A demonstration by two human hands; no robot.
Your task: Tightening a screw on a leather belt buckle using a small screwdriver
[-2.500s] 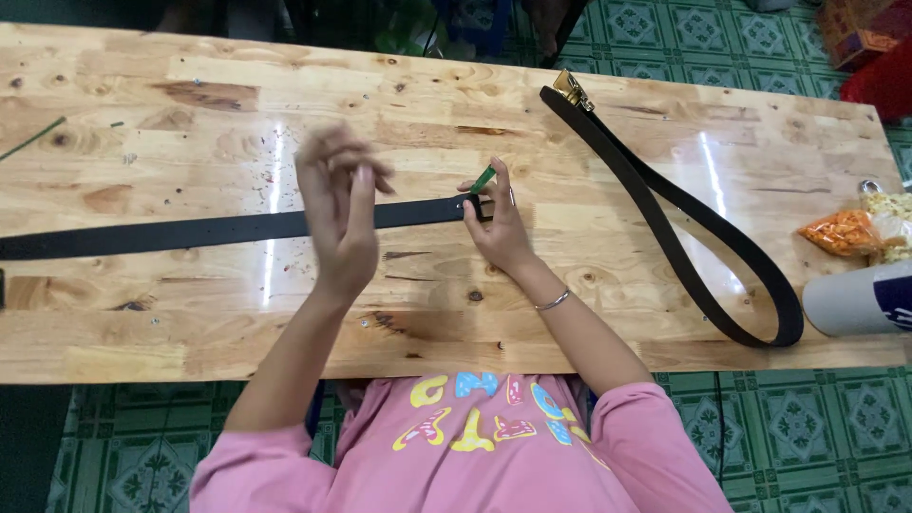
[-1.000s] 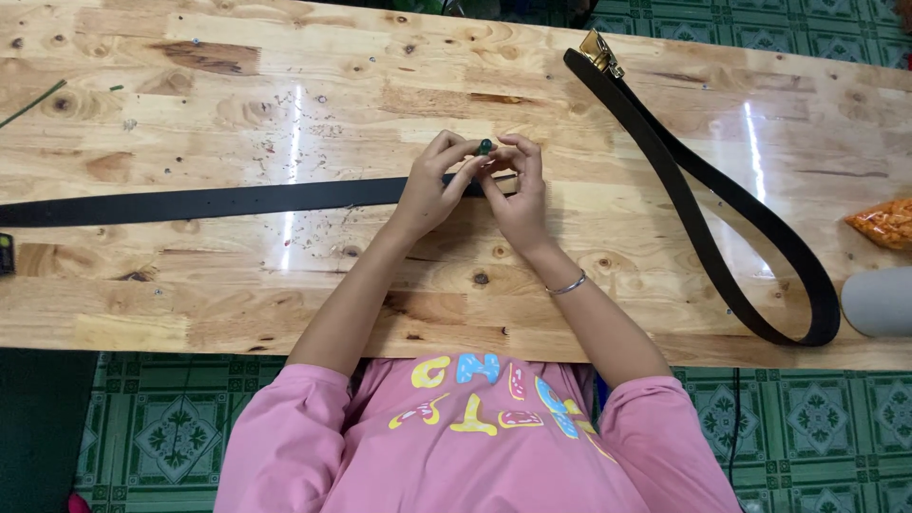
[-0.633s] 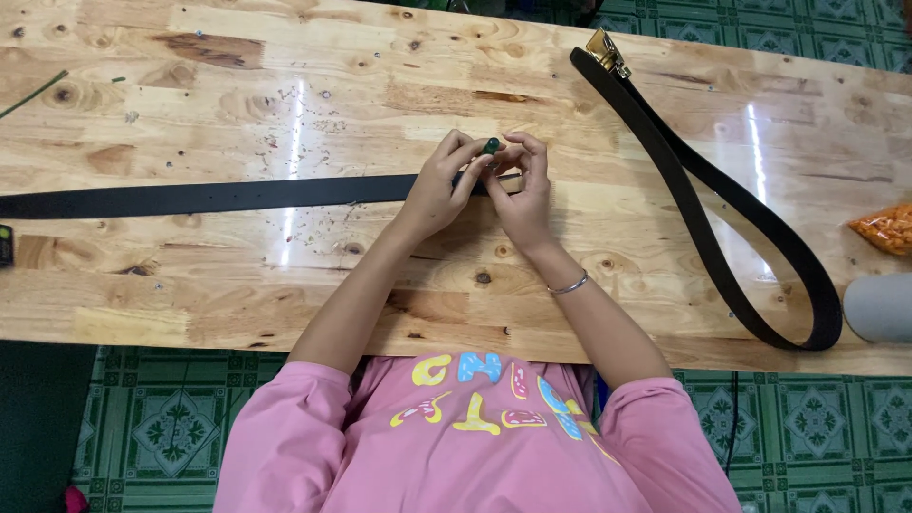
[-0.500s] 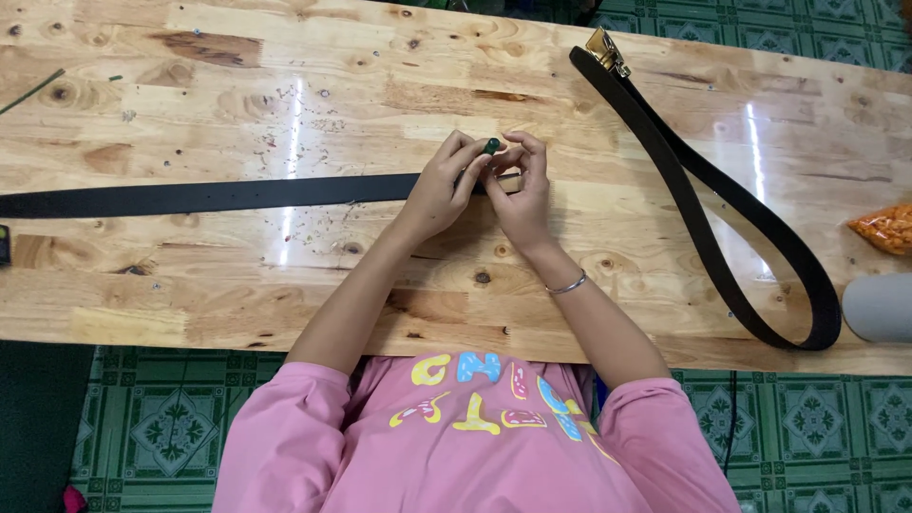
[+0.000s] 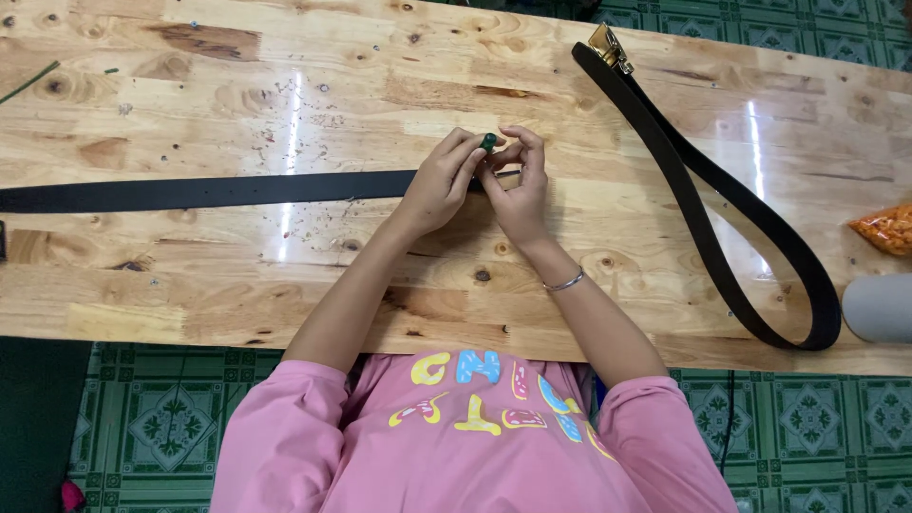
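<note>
Both hands are meeting over the near end of the flat black belt (image 5: 218, 190), which is lying straight across the wooden table (image 5: 285, 285) from the left edge to the middle. The left hand (image 5: 439, 185) is curling closed, fingertips pinching a small green object (image 5: 488, 142) at its top. The right hand (image 5: 518, 185) is closing round the same spot from the other side, fingers bent and touching the left's; what the object is cannot be told (too small in this view).

Compared with the earliest picture, the left hand, then spread open above the strap, is now shut against the right, and across the last second the pair are barely shifting. I judge this to mean fine fingertip work at the belt's end is under way.

A second belt with a gold buckle (image 5: 608, 46) is looping along the right side, well apart. An orange packet (image 5: 883, 230) and a grey cylinder (image 5: 879, 309) are sitting at the right edge.
</note>
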